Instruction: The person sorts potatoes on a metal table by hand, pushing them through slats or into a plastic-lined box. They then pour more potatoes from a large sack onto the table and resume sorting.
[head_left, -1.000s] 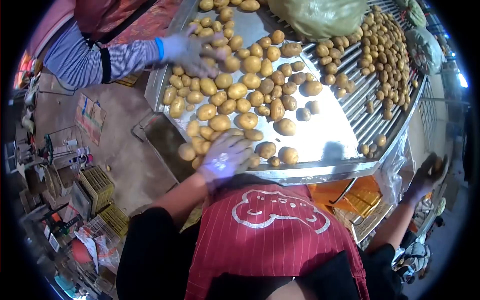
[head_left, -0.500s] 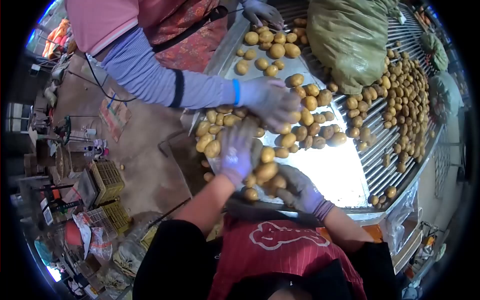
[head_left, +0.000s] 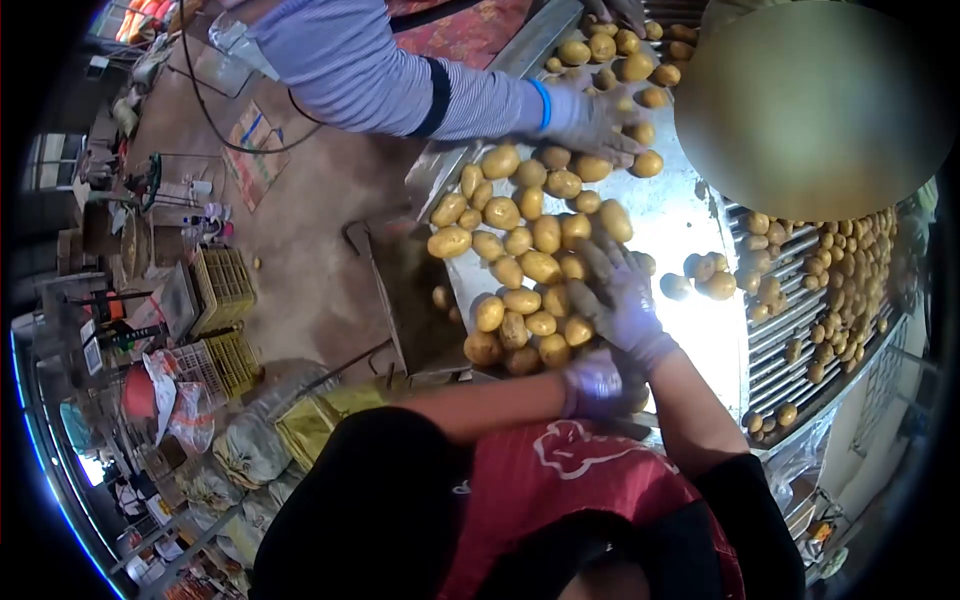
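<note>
Several yellow-brown potatoes lie on the metal sorting table. My right hand, in a gloved sleeve of pale purple and dark grey, stretches over the right side of the pile, its fingers apart and touching potatoes. Below its wrist, my gloved left hand lies at the table's near edge; its fingers are mostly hidden behind my right forearm. Whether it holds something cannot be seen.
A co-worker's gloved hand rests among potatoes at the far side. Metal rollers carry more potatoes on the right. A dark metal chute borders the table's left. A blurred patch hides the upper right.
My left hand has moved from the potatoes at left to the near edge, crossing under my right wrist. My right hand has reached forward onto the pile. The co-worker's hand has shifted away.
</note>
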